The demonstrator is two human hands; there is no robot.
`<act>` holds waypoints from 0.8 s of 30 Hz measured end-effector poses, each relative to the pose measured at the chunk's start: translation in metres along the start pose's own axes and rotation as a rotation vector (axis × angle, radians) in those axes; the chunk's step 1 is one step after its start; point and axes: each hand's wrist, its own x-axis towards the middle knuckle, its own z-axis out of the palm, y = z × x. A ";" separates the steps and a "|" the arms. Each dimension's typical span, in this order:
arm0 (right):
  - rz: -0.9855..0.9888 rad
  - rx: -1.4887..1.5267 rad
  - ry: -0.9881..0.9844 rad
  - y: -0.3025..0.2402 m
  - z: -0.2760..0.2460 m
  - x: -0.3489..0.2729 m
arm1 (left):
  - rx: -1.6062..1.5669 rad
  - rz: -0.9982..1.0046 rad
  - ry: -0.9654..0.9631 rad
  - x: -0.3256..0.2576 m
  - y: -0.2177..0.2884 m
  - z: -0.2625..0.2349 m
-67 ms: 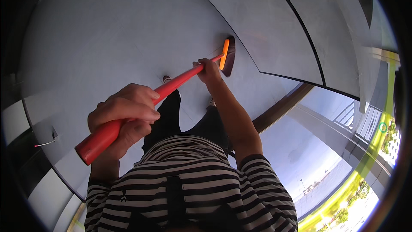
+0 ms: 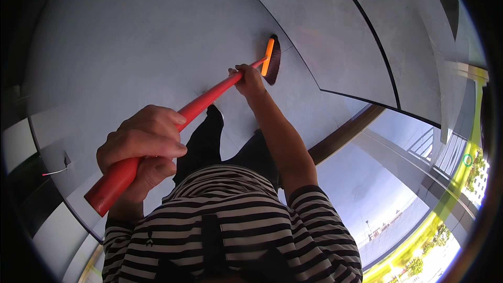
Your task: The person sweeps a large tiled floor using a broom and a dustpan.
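Two hands close on a red broom (image 2: pixel 201 104) beside a dark line (image 2: pixel 320 89)

The red broom slants toward the dark line, its orange head (image 2: pixel 268 57) just beside it. Its handle passes through curled fingers twice: the right hand (image 2: pixel 249 80) wraps it near the line, the left hand (image 2: pixel 141 139) farther from it, the handle's butt jutting beyond. Since the earlier frame, the head has moved a little along the line, away from its bend.
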 end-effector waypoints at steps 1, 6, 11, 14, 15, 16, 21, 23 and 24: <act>0.066 0.085 -0.050 0.003 0.030 0.011 | 0.058 0.049 -0.037 0.003 0.003 -0.003; 0.156 0.075 -0.240 0.040 0.139 -0.018 | 0.223 0.223 0.056 -0.018 0.041 -0.060; 0.233 -0.034 -0.144 0.063 0.097 -0.076 | -0.004 0.175 0.185 -0.065 0.052 -0.127; 0.189 0.001 0.216 0.037 -0.004 -0.096 | -0.226 -0.076 0.481 -0.074 -0.006 -0.079; 0.185 -0.002 0.252 0.026 -0.053 -0.098 | -0.367 -0.172 0.472 -0.080 -0.025 -0.057; 0.250 0.041 0.198 0.026 -0.104 -0.098 | -0.453 -0.363 0.483 -0.082 -0.032 -0.039; 0.263 0.161 0.566 -0.051 -0.276 -0.088 | -0.642 -0.882 0.151 -0.071 -0.093 0.066; 0.311 0.073 0.430 -0.054 -0.252 -0.071 | -0.706 -0.906 0.090 -0.051 -0.093 0.052; 0.303 0.062 0.429 -0.052 -0.237 -0.052 | -0.667 -0.883 0.098 -0.045 -0.093 0.034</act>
